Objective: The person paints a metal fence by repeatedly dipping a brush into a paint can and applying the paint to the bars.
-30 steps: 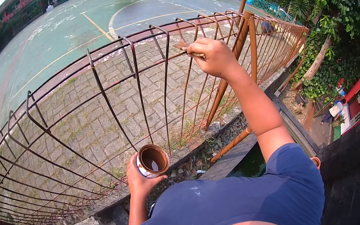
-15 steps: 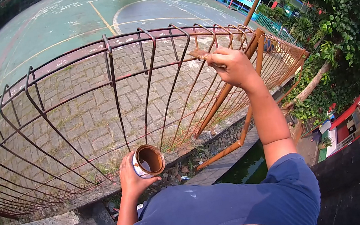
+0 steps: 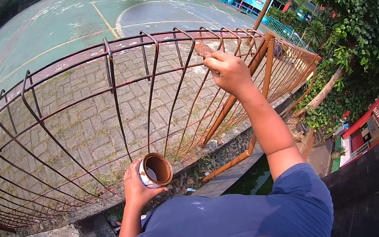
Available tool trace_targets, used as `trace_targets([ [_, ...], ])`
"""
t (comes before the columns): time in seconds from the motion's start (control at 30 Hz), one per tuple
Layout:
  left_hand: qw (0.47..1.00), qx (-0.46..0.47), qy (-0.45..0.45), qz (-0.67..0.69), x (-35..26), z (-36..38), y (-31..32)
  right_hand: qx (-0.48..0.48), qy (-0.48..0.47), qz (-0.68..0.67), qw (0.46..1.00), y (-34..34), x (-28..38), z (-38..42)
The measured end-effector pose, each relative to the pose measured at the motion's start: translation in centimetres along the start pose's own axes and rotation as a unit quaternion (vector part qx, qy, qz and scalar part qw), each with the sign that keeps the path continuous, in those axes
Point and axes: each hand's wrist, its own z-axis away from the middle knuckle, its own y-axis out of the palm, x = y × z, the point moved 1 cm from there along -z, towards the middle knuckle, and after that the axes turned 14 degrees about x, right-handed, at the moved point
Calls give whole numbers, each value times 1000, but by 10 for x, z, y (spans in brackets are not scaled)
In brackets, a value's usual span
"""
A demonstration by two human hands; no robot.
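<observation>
My left hand is wrapped round a can of brown paint, held low in front of my body with its open top up. Brown smears coat its inner wall. Up at the fence, my right hand grips a paintbrush whose brown-coated bristles point up and left beside the upper bars. The wire fence is dark on the left; to the right of the brush its bars are brown. Whether the bristles touch a bar I cannot tell.
A brown slanting post stands right of the brush, with a bent brown pipe below. Beyond the fence lie paving and a green court. A leafy tree is at right, a green-water channel below.
My right hand and the brush have moved slightly left, and the bristles have tilted more upward. My left hand still holds the can. The view has shifted a little.
</observation>
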Motion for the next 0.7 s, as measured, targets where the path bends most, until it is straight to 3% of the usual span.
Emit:
trace_targets([
  [0.07, 1000, -7, -3, 14, 1, -1, 0, -47, -13, 12, 999, -3, 1, -3],
  [0.2, 1000, -4, -3, -11, -4, 0, 5, 30, 2, 49, 998, 21, -10, -4],
  [0.33, 1000, -22, 14, -5, -4, -3, 1, -32, 34, 2, 999, 17, -5, 1],
  [0.47, 1000, 10, 15, -18, -9, 1, 2, 22, 53, -19, 998, 15, -3, 0],
  [0.6, 1000, 8, -4, 15, -7, 1, 2, -66, 53, -48, 995, 3, 2, -3],
  [0.7, 1000, 18, 3, -1, -9, 4, 3, 46, 89, -79, 992, -4, 2, 0],
])
